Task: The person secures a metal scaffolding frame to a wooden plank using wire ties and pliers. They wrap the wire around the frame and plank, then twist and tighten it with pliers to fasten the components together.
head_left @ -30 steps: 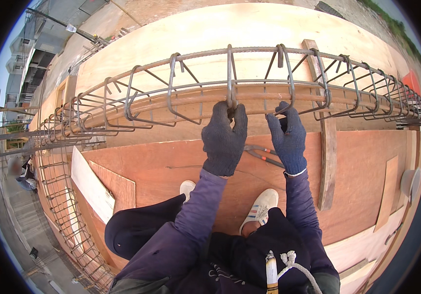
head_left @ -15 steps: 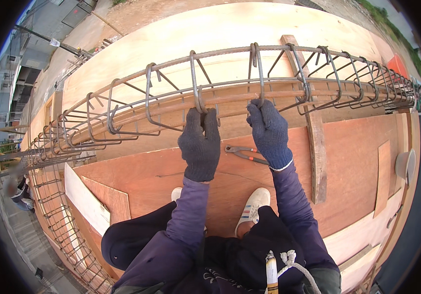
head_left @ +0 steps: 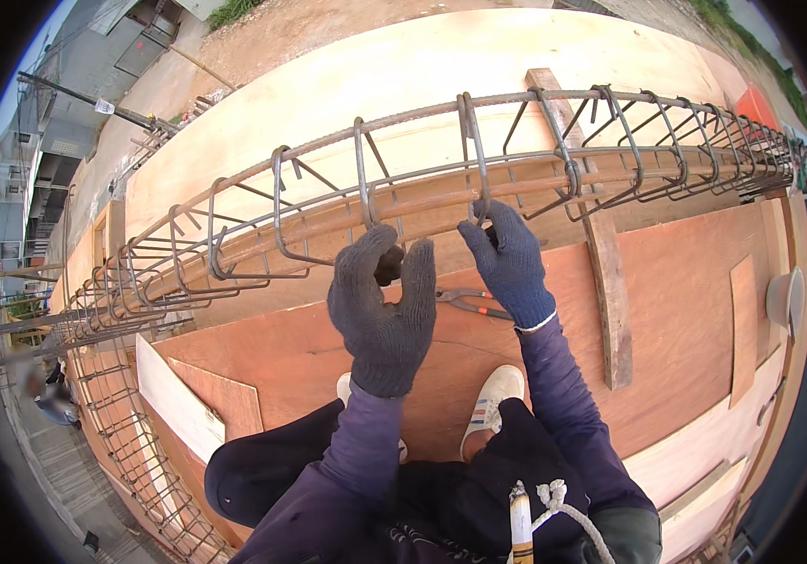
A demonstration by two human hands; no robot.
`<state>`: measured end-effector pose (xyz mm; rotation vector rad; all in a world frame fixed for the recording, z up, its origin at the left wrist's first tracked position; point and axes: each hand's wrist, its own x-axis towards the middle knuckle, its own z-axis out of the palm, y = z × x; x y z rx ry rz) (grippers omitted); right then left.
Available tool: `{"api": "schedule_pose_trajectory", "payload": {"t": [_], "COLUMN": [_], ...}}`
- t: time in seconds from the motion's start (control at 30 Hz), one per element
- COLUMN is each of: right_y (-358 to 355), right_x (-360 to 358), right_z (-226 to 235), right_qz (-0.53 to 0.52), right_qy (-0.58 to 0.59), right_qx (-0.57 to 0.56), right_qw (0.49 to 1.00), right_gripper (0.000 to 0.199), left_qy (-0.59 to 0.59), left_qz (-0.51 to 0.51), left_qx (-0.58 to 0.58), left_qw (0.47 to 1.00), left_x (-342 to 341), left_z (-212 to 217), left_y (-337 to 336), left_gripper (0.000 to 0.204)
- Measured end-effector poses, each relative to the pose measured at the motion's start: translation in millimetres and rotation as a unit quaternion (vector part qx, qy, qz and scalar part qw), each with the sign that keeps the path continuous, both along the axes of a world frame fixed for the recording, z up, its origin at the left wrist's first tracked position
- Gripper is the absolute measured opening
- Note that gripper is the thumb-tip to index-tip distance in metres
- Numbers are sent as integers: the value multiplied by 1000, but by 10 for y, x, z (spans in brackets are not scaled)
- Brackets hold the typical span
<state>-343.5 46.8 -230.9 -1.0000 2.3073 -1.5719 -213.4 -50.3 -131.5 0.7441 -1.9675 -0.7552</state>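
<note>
The left hand in a charcoal knitted glove (head_left: 380, 324) is spreading thumb and fingers apart. The right hand in a navy knitted glove (head_left: 513, 268) is touching the near bend of a grey, angular steel stirrup (head_left: 477, 150); I cannot tell whether it is pinching. Rust-brown steel bars (head_left: 422, 202) are running left to right through it. Nearer, orange-handled metal pincers (head_left: 450, 297) are lying on reddish, smooth plywood (head_left: 685, 310).

Pincers (head_left: 448, 296) lie on the plywood (head_left: 676, 315) before the rebar cage (head_left: 422, 202), left of a timber (head_left: 610, 310)
</note>
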Motion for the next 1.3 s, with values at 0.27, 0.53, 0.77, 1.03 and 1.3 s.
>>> {"api": "schedule_pose_trajectory", "payload": {"t": [0.27, 0.53, 0.77, 1.03, 1.3], "right_y": [-1, -17, -49, -32, -36], "right_x": [57, 82, 106, 90, 130], "right_z": [-569, -673, -673, -678, -759], "right_qz": [-4, 6, 20, 15, 9], "right_qy": [39, 32, 64, 56, 49], "right_qx": [36, 67, 56, 60, 52], "right_qw": [999, 997, 996, 997, 997], "right_gripper": [19, 14, 13, 13, 19], "left_qy": [-237, -441, -401, -405, -376], "left_qz": [-234, -328, -342, -334, -273], "left_qx": [-140, 2, -14, -9, -94], "left_qw": [932, 835, 850, 851, 881], "left_x": [-1518, -1711, -1675, -1684, -1559], "left_z": [434, 331, 250, 220, 329], "left_y": [-1148, -1398, -1437, -1473, -1417], "left_gripper": [63, 54, 54, 56, 64]}}
